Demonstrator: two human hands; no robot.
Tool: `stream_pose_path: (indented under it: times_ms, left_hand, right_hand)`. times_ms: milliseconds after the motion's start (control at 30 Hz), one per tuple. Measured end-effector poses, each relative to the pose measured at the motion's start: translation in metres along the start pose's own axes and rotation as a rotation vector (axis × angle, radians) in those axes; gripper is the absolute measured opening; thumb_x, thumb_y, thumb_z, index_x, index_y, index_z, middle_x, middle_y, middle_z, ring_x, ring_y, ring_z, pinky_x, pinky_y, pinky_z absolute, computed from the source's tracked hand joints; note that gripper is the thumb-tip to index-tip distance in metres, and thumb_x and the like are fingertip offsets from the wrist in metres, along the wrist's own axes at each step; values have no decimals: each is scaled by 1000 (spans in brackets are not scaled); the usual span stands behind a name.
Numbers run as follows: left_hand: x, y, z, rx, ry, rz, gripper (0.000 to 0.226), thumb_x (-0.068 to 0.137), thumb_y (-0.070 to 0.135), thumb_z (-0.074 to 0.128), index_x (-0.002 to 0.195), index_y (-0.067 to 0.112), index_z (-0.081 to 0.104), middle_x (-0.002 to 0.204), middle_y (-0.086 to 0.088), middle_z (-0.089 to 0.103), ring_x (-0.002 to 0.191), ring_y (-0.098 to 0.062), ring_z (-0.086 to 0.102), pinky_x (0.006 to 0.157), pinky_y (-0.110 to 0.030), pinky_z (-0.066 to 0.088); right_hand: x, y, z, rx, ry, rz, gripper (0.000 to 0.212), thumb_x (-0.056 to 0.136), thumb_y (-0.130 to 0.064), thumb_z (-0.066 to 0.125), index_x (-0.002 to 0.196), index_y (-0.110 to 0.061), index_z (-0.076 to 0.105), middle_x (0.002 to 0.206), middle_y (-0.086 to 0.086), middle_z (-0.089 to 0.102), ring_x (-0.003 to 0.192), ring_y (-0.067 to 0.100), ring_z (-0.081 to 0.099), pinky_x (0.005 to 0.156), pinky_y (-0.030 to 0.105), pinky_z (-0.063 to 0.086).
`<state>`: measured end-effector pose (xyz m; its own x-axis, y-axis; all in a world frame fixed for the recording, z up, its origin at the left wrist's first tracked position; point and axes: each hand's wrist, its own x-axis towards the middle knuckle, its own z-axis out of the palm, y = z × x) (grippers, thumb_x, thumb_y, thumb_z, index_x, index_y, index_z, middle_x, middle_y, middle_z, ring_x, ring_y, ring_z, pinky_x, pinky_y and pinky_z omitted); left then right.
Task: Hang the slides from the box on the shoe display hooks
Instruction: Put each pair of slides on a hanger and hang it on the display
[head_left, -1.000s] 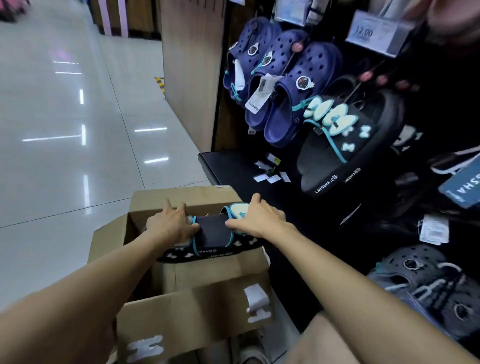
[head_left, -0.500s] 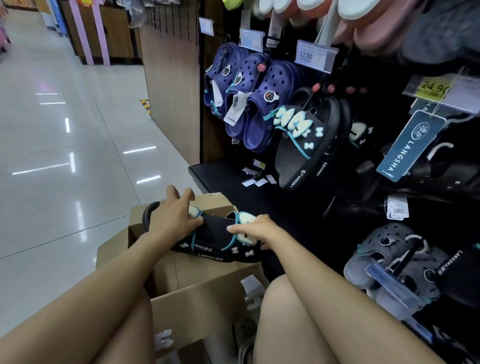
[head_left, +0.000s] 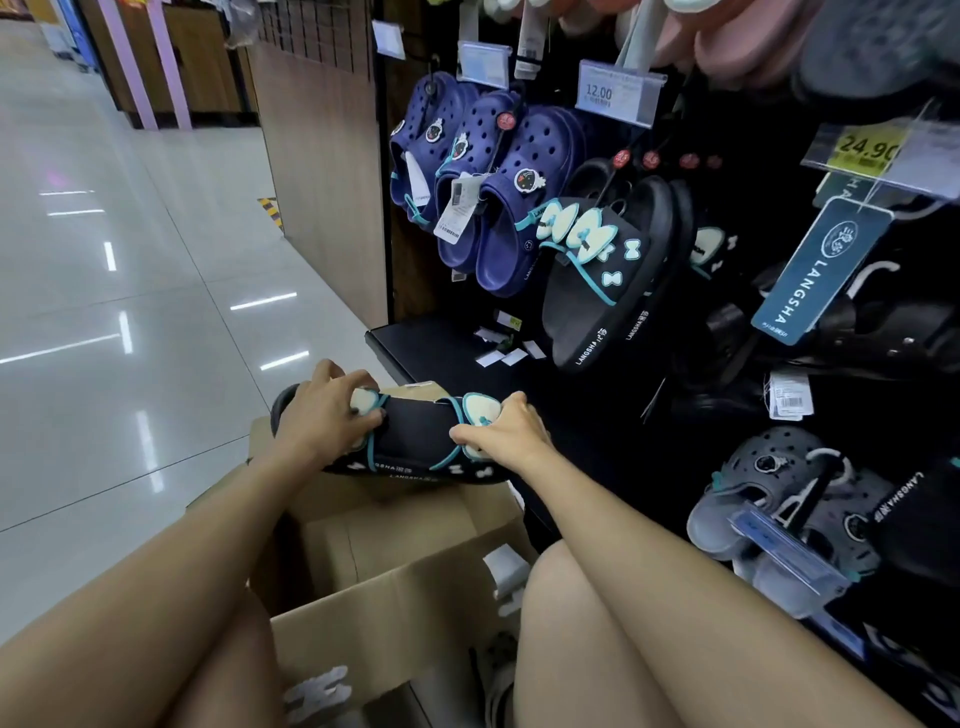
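Observation:
A pair of black slides (head_left: 415, 439) with teal trim and cream bows lies sideways just above the open cardboard box (head_left: 415, 577). My left hand (head_left: 322, 415) grips the pair's left end, fingers curled over a bow. My right hand (head_left: 506, 431) grips the right end at the other bow. Matching black slides (head_left: 602, 280) hang on the display hooks (head_left: 623, 161) up and to the right.
Navy clogs (head_left: 498, 182) hang left of the black slides, grey clogs (head_left: 779, 499) lower right. Price tags (head_left: 613, 93) stick out above. A black base shelf (head_left: 431, 348) with paper slips lies behind the box. Glossy floor (head_left: 130, 312) spreads to the left. My knees flank the box.
Both hands have lifted the pair of slides up out of the box, and my view has tilted up toward the display wall.

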<state>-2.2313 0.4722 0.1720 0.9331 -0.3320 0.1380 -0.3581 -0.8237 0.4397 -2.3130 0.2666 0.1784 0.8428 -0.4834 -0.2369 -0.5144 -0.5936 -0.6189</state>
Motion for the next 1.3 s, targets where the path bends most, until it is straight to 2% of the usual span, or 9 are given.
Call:
stream_pose_path:
  times_ms: [200, 300, 400, 533, 733, 900, 1033, 1133, 1300]
  left_hand:
    - [-2, -15, -1, -55, 50, -103, 32, 87, 44, 66, 113, 25, 63, 112, -5, 44, 99, -29, 56, 75, -36, 43]
    - [-3, -22, -1, -77, 89, -168, 36, 87, 43, 65, 115, 20, 63, 116, -11, 45, 99, -35, 57, 81, -41, 49]
    - [-3, -34, -5, -97, 107, -183, 35, 86, 37, 68, 114, 16, 64, 115, -14, 45, 99, -37, 55, 86, -43, 47]
    - [-6, -51, -12, -84, 81, -181, 36, 84, 33, 72, 114, 14, 64, 116, -14, 44, 99, -36, 54, 85, -41, 44]
    - [-9, -54, -13, -5, -76, 57, 30, 77, 23, 78, 104, 27, 66, 109, -1, 42, 104, -27, 47, 90, -35, 41]
    - [-11, -49, -13, 59, -188, 179, 48, 69, 20, 83, 112, 30, 64, 112, 2, 42, 106, -21, 42, 91, -33, 40]
    - [-15, -39, -12, 26, -264, 261, 55, 69, 21, 85, 117, 32, 59, 112, 3, 41, 105, -17, 43, 91, -29, 44]
    - [-17, -30, -9, 8, -303, 322, 60, 68, 24, 85, 117, 40, 54, 114, 6, 36, 106, -15, 42, 93, -29, 44]
    - [-20, -6, 5, 163, -246, 424, 72, 68, 28, 81, 128, 31, 42, 114, 6, 22, 97, -17, 40, 72, -20, 37]
  right_hand:
    - [-1, -10, 7, 3, 1, -42, 79, 67, -50, 79, 125, -11, 43, 127, 6, 53, 112, 26, 56, 78, 31, 44]
    - [-3, -13, 9, -7, 10, -3, 83, 67, -56, 77, 127, -10, 42, 128, 7, 54, 113, 28, 56, 79, 32, 43]
    - [-3, -8, 4, -42, 26, 1, 83, 67, -56, 77, 126, -10, 43, 127, 6, 55, 113, 28, 57, 79, 32, 43]
    - [-3, 1, -5, -105, 33, -12, 82, 65, -57, 77, 127, -12, 46, 127, 4, 56, 113, 26, 57, 79, 31, 42]
    - [-3, 3, -8, -188, 15, -148, 83, 67, -47, 82, 135, -18, 43, 133, 2, 48, 121, 25, 52, 88, 34, 44]
    - [-3, 5, -8, -277, -75, -304, 89, 65, -33, 88, 141, -22, 42, 138, 1, 44, 129, 24, 46, 100, 38, 46]
    - [-6, 3, -7, -326, -135, -441, 84, 67, -21, 89, 138, -23, 44, 133, -1, 46, 126, 22, 42, 93, 37, 44]
    - [-6, 1, -6, -278, -160, -478, 82, 65, -16, 89, 135, -24, 46, 131, -1, 47, 125, 21, 42, 97, 39, 46]
    - [-9, -1, -3, -272, -194, -513, 82, 64, -13, 90, 132, -25, 46, 128, -4, 48, 121, 19, 42, 96, 42, 48]
